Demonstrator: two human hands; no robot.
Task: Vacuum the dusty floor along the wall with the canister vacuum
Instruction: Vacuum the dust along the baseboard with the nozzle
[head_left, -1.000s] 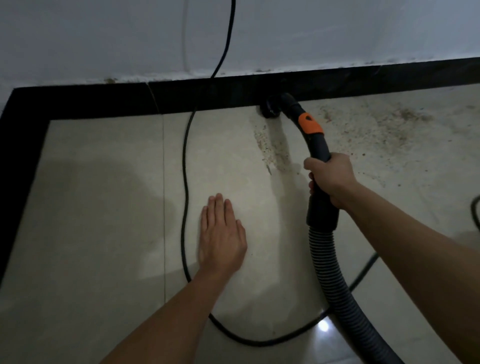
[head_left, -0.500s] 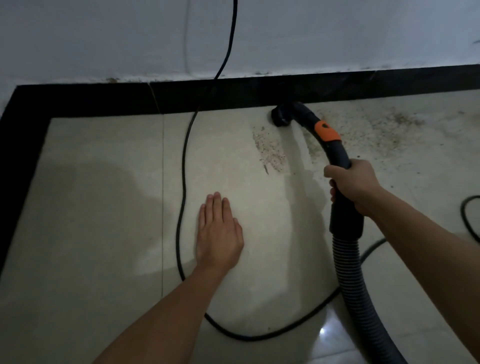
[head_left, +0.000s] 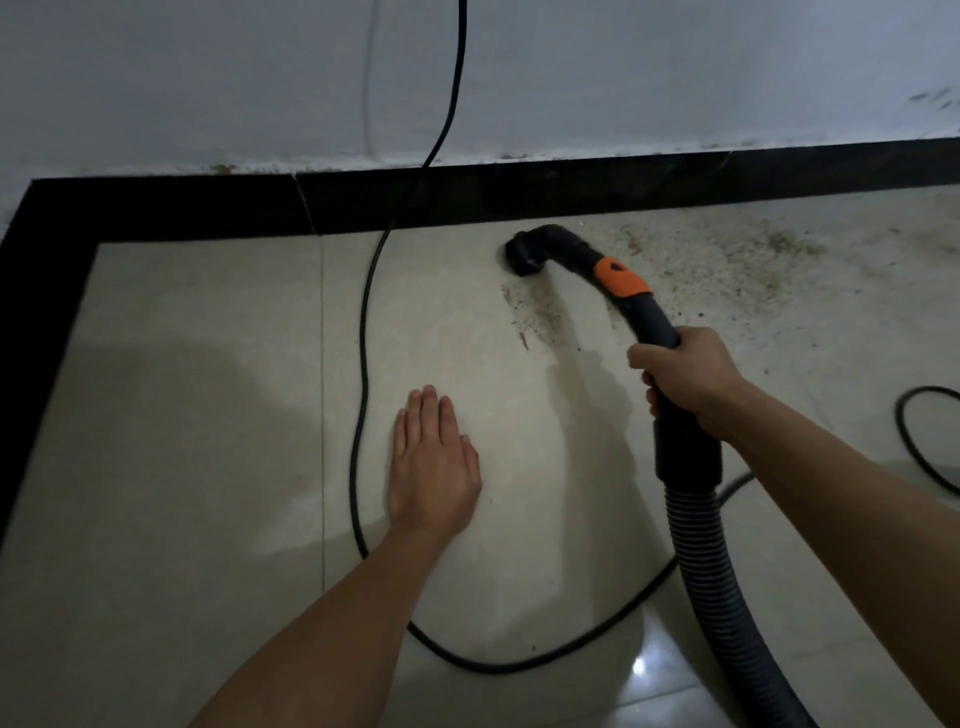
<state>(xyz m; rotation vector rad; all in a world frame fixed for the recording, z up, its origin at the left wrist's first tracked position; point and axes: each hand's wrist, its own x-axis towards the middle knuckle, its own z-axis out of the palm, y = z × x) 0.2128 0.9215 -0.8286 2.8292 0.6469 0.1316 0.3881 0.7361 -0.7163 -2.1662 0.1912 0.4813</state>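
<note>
Where the nozzle (head_left: 524, 255) rests: mouth down on the pale tiled floor (head_left: 208, 415), just short of the black skirting (head_left: 519, 192), at the top of a narrow streak of dust (head_left: 535, 314).
Handle tube (head_left: 652, 322): black and curved, with an orange collar (head_left: 621, 278) near the nozzle; it slopes back toward the person.
Right hand (head_left: 685, 374): fingers wrapped round the handle tube, below the collar.
Hose (head_left: 711, 561): grey and ribbed, running from the tube's cuff to the lower right edge.
Dirt (head_left: 727, 260): a wider brownish scatter on the tile right of the nozzle, along the skirting.
Left hand (head_left: 434, 467): flat on the floor, palm down, fingers straight and together, holding nothing, well apart from the nozzle.
Cord (head_left: 363, 332): black; it drops down the white wall (head_left: 623, 78), crosses the skirting, runs just left of the left hand, passes under the forearm and curves right toward the hose.
Second cord loop (head_left: 906, 431): on the floor at the right edge.
</note>
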